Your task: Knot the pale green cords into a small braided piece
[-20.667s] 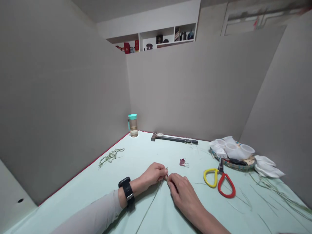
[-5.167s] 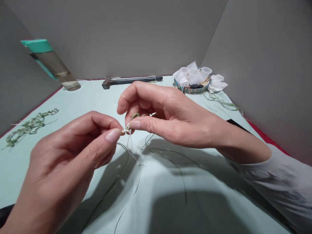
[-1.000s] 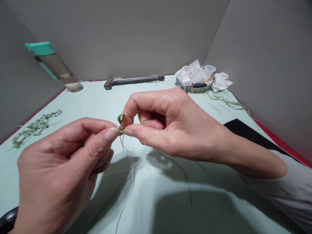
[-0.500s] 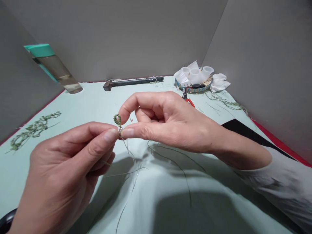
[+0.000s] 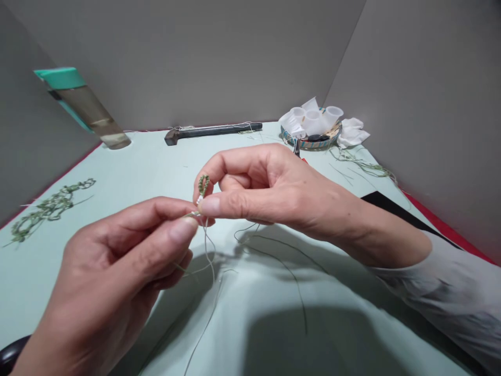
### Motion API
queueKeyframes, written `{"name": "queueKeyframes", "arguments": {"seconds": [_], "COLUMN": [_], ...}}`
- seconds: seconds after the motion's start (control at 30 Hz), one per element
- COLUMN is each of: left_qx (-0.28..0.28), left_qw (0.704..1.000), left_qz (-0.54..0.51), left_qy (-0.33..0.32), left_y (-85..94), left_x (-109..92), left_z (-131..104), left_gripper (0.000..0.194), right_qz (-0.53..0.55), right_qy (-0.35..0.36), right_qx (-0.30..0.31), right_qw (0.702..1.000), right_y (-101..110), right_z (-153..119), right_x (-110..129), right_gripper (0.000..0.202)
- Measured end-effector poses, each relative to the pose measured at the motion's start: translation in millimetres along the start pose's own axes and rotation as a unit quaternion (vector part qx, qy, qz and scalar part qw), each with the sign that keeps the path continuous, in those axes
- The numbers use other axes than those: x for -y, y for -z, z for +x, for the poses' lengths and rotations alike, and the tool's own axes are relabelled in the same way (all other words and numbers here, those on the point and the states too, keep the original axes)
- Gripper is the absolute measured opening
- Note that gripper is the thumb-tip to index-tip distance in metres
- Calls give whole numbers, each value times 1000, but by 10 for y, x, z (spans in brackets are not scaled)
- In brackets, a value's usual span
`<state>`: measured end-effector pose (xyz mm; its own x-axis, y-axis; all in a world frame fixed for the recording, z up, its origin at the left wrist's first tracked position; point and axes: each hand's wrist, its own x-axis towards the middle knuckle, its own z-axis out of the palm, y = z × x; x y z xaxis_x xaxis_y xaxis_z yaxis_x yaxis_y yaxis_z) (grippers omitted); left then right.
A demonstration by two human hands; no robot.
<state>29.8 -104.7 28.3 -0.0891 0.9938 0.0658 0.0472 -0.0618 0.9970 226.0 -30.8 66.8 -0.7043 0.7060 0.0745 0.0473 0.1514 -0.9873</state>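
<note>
A small green knotted loop (image 5: 203,185) with a white part at its base stands up from the pinch of my right hand (image 5: 254,190). Just below and to the left, my left hand (image 5: 129,261) pinches the cords at the lower end of the same piece between thumb and index finger. The two hands' fingertips nearly meet. Thin pale cords (image 5: 213,266) hang from the pinch toward the table's front, and a green strand shows under my left fingers. Long dark green threads (image 5: 291,274) lie on the table below my right hand.
On the pale green table (image 5: 156,164) lie a knotted green cord piece (image 5: 50,209) at left and a dark metal bar (image 5: 219,130) at the back. A clear bottle (image 5: 92,112) stands back left. A basket of white cups (image 5: 313,141) and green threads (image 5: 364,164) are at right.
The green loop has moved slightly right and up and is now in my right hand's pinch. My left fingertips have shifted right and onto the cords below it.
</note>
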Motion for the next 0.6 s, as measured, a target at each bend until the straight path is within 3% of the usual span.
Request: {"name": "queueKeyframes", "arguments": {"seconds": [0.3, 0.6], "left_qx": [-10, -36], "left_qw": [995, 992], "left_qz": [88, 121], "left_qy": [-40, -24], "left_y": [89, 217], "left_x": [69, 105], "left_z": [-26, -56], "left_gripper": [16, 11], "right_qz": [-4, -56], "right_qy": [-4, -2], "right_qx": [-8, -33], "right_qw": [1000, 998], "right_y": [12, -19], "right_z": [-16, 10], "right_x": [19, 61], "right_gripper": [20, 36]}}
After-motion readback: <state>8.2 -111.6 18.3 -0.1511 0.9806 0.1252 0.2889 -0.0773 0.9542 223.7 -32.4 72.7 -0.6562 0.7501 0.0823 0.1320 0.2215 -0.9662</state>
